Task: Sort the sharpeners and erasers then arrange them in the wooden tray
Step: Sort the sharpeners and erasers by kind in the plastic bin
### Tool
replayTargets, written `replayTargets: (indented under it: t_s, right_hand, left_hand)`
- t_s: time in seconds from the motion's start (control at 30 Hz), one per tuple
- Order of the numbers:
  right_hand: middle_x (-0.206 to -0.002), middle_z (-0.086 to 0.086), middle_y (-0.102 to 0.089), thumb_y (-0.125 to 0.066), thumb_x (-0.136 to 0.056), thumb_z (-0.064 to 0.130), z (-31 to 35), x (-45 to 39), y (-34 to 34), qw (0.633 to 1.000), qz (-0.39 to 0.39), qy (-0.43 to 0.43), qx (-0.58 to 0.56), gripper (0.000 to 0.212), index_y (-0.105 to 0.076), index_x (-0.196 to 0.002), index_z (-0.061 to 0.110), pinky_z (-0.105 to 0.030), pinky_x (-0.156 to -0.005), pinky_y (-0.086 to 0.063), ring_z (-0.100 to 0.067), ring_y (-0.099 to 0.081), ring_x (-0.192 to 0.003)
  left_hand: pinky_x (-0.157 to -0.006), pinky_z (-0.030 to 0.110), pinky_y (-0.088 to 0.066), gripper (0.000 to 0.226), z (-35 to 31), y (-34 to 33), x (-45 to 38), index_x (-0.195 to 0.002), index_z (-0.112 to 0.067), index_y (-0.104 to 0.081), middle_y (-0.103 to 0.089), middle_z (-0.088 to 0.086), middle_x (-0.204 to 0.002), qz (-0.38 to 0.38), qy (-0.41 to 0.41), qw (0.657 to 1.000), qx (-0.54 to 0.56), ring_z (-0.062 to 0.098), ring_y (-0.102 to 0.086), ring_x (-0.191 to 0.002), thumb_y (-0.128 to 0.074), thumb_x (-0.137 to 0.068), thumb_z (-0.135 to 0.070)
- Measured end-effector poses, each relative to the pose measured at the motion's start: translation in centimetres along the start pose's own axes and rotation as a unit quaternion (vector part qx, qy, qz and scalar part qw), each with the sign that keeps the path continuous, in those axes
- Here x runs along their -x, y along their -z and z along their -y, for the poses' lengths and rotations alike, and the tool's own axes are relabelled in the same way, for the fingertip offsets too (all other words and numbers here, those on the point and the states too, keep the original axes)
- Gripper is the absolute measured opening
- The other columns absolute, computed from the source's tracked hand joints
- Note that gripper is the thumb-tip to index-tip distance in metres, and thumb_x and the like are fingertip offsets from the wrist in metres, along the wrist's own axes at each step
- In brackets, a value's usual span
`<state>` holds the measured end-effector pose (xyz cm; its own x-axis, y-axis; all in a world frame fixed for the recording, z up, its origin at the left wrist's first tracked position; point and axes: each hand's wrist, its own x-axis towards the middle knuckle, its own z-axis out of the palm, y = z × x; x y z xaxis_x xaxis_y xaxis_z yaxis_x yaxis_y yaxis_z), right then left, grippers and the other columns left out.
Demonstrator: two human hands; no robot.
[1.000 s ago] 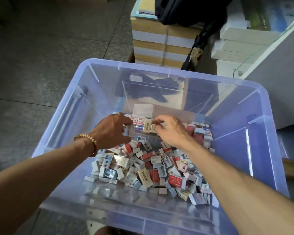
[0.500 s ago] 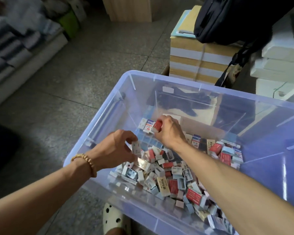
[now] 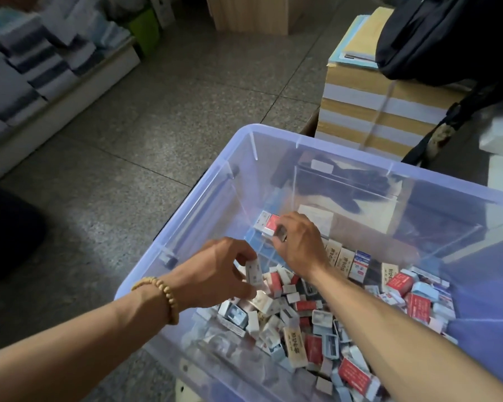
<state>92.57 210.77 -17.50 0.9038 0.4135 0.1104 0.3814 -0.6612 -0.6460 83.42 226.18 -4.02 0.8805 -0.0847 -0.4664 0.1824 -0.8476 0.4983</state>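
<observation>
No text could be read. The cream erasers and red erasers in the plastic bin carried printed characters, too blurred to make out.
</observation>
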Motion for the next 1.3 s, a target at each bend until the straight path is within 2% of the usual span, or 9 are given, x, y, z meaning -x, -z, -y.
replayTargets:
  t_s: [0.1, 0.27, 0.43, 0.57, 0.7, 0.87, 0.97, 1.13, 1.3]
  right_hand:
    - [-0.088, 0.001, -0.063, -0.075, -0.083, 0.007, 0.3, -0.2, -0.5, 0.998, -0.043, -0.012, -0.047, 0.014, -0.067, -0.094, 0.01, -0.014, -0.068, -0.039, -0.012, -0.053, -0.078]
    - [-0.093, -0.001, -0.065, -0.078, -0.082, 0.011, 0.8, -0.4, -1.5, 0.998, -0.047, 0.024, -0.023, 0.018, -0.066, -0.096, 0.01, -0.024, -0.076, -0.045, -0.011, -0.05, -0.083]
    - [-0.085, -0.001, -0.066, -0.079, -0.083, 0.022, 0.0, -0.1, -1.3, 0.994, -0.063, 0.046, 0.07, 0.015, -0.068, -0.087, 0.012, -0.025, -0.069, -0.041, -0.013, -0.05, -0.075]
    - [-0.073, 0.003, -0.06, -0.078, -0.085, 0.02, 0.7, -1.3, -0.9, 0.987, -0.025, 0.067, 0.146, 0.02, -0.062, -0.075, 0.016, -0.022, -0.057, -0.034, -0.011, -0.046, -0.063]
    - [-0.099, 0.004, -0.068, -0.068, -0.092, 0.03, 1.5, -0.7, 2.1, 0.995, 0.084, -0.007, 0.044, 0.018, -0.07, -0.106, 0.018, -0.029, -0.072, -0.047, -0.017, -0.063, -0.085]
    - [-0.093, 0.013, -0.069, -0.074, -0.081, 0.028, 3.6, 1.7, 7.9, 0.972, 0.222, -0.059, -0.051, 0.048, -0.065, -0.127, 0.021, -0.024, -0.079, -0.051, -0.004, -0.063, -0.081]
    - [-0.094, 0.014, -0.069, -0.082, -0.073, 0.029, 5.0, 3.4, 9.5, 0.968, 0.215, -0.055, -0.118, 0.059, -0.064, -0.129, 0.021, -0.024, -0.082, -0.055, 0.002, -0.063, -0.08]
    - [-0.084, 0.013, -0.071, -0.085, -0.073, 0.024, 6.1, 5.0, 10.0, 0.978, 0.158, -0.035, -0.134, 0.03, -0.075, -0.101, 0.022, -0.017, -0.07, -0.051, 0.004, -0.064, -0.076]
    - [-0.092, 0.004, -0.072, -0.085, -0.074, 0.03, 4.8, 4.7, 9.2, 0.985, 0.121, -0.08, -0.088, 0.042, -0.07, -0.112, 0.019, -0.025, -0.076, -0.053, -0.011, -0.066, -0.084]
  left_hand:
    - [-0.065, 0.009, -0.048, 0.043, -0.1, 0.1, -0.1, -0.115, -0.023, -0.063, -0.058, -0.013, -0.107, 0.0, -0.002, 1.0, -0.003, 0.002, -0.065, -0.083, -0.082, -0.077, -0.03]
    - [-0.072, 0.016, -0.05, 0.046, 0.1, -0.1, -0.2, -0.117, -0.024, -0.061, -0.058, -0.01, -0.111, 0.002, -0.002, 1.0, -0.011, 0.005, -0.063, -0.087, -0.082, -0.077, -0.033]
    - [-0.07, 0.015, -0.047, 0.047, 0.2, -0.2, -0.3, -0.118, -0.025, -0.059, -0.057, -0.01, -0.111, 0.005, -0.004, 1.0, -0.01, 0.006, -0.061, -0.09, -0.081, -0.077, -0.031]
    - [-0.074, 0.021, -0.051, 0.045, 0.3, -0.3, -0.4, -0.115, -0.026, -0.058, -0.057, -0.01, -0.109, 0.008, -0.005, 1.0, -0.014, 0.007, -0.06, -0.091, -0.081, -0.077, -0.031]
    - [-0.079, 0.031, -0.055, 0.046, 0.1, -0.2, -0.5, -0.115, -0.026, -0.059, -0.06, -0.009, -0.107, 0.009, -0.005, 1.0, -0.007, 0.011, -0.063, -0.091, -0.083, -0.075, -0.029]
    - [-0.07, 0.034, -0.058, 0.049, -0.6, 0.1, -0.7, -0.113, -0.023, -0.059, -0.069, -0.006, -0.091, 0.003, -0.003, 1.0, 0.004, 0.015, -0.068, -0.078, -0.085, -0.071, -0.023]
    - [-0.067, 0.03, -0.056, 0.05, -1.3, 0.1, -1.0, -0.113, -0.021, -0.059, -0.069, -0.008, -0.084, -0.009, -0.012, 1.0, -0.001, 0.015, -0.068, -0.076, -0.085, -0.071, -0.021]
    - [-0.07, 0.031, -0.058, 0.047, -2.0, -0.1, -1.5, -0.109, -0.019, -0.062, -0.069, -0.008, -0.085, -0.02, -0.038, 0.999, 0.018, 0.014, -0.068, -0.078, -0.086, -0.069, -0.015]
    - [-0.076, 0.037, -0.058, 0.055, -1.9, -0.5, -2.4, -0.121, -0.017, -0.055, -0.065, -0.003, -0.102, -0.005, -0.048, 0.999, 0.017, 0.018, -0.067, -0.089, -0.083, -0.074, -0.02]
